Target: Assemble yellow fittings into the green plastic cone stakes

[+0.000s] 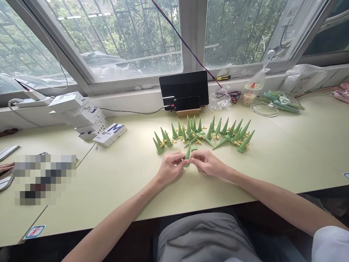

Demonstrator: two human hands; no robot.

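Observation:
A green cone-shaped spike (pixel 188 153) stands point-up between my two hands, just above the pale green table (pixel 114 178). My left hand (pixel 171 168) pinches it from the left with closed fingers. My right hand (pixel 207 163) closes on it from the right. Behind them, several more green cone spikes with small yellow fittings (pixel 203 134) stand and lie in a loose row on the table.
A dark tablet (pixel 184 89) with a phone leans on a wooden stand against the window ledge. White boxes (pixel 81 116) are stacked at the left. Plastic bags (pixel 253 89), cables and green items lie at the back right. A blurred patch covers the far left.

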